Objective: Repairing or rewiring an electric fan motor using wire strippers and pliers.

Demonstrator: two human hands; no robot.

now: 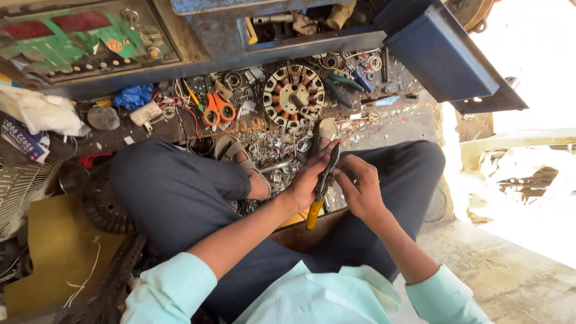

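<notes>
While the left hand (309, 180) is closed around a yellow-handled tool (321, 189), holding it by its dark upper part so the yellow grip hangs toward the lap, the right hand (360, 186) meets it from the other side with fingers curled in and fingertips pinched near the tool's dark head. Whether something small sits between those fingertips is too fine to tell. Both hands hover together above the person's crossed legs, just over a brown board (303, 234) resting on the lap.

As a judgement, the step in hand looks like working or adjusting the tool's head, or gripping a small part with it; the next move would call for a steady left-hand hold and fine fingertip control on the right.

Just beyond the hands lie the sandalled feet (327, 129) amid a litter of small metal scraps (270, 150). Farther out from the hands sits a round motor stator (293, 96) with copper windings, and off to the left of it orange-handled scissors (217, 108). Blue-handled pliers (339, 84) lie to the right of the stator.
</notes>
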